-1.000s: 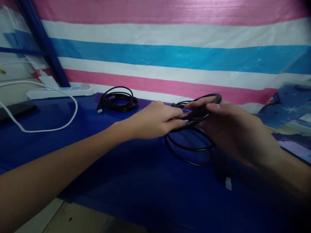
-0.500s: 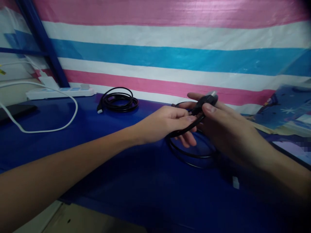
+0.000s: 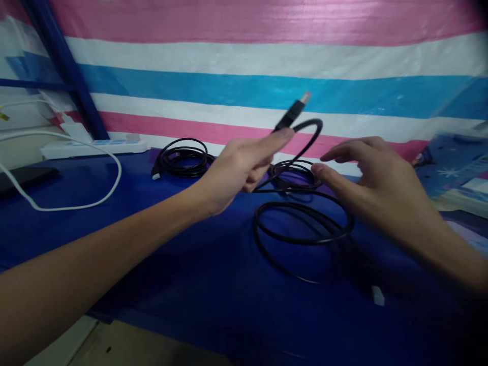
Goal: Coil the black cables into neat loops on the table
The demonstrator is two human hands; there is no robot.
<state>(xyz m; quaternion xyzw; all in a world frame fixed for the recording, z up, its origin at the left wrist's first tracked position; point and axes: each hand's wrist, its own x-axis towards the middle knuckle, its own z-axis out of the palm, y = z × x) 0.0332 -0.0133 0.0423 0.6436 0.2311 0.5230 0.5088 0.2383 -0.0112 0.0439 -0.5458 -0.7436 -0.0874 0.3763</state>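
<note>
My left hand (image 3: 244,165) pinches a black cable just behind its USB plug (image 3: 295,109), which points up and to the right. From the plug the cable arcs down into loose black loops (image 3: 305,229) lying on the blue table (image 3: 152,244). My right hand (image 3: 366,180) hovers over the right side of the loops with its fingers spread, holding nothing. A small white connector (image 3: 377,296) lies on the table at the cable's near end.
A second coiled black cable (image 3: 185,157) lies at the back of the table. A white power strip (image 3: 95,146) and a white cord (image 3: 76,203) sit at the left. A striped pink, white and blue sheet (image 3: 267,61) hangs behind. Blue patterned fabric (image 3: 453,173) lies at right.
My left hand has lifted the plug end up and away. My right hand has let go of the cable and opened. The loops have dropped onto the table.
</note>
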